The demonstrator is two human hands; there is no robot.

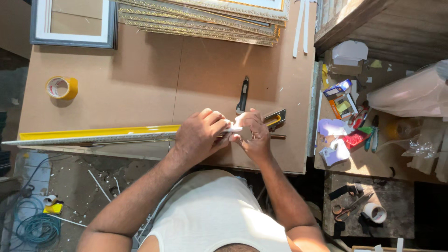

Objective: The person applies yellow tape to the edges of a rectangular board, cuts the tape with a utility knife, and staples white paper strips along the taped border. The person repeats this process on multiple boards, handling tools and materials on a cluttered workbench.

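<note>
White scrap (234,127) sits pinched between both hands over a long yellow strip (98,133). Left hand (199,135) and right hand (252,135) curl together around it.

A picture-framing workshop; a stack of ornate gilt frames (205,21) and a white-and-grey frame (74,23) lie on the brown board worktop (140,79) well beyond the fingers (219,122); a utility knife (242,94) sits just past them; a roll of yellow tape (61,87) lies far off to their left; to their right a cluttered side bench holds pliers (371,135), scissors (347,210) and a tape roll (374,213); offcuts litter the dusty floor (84,182).
</note>
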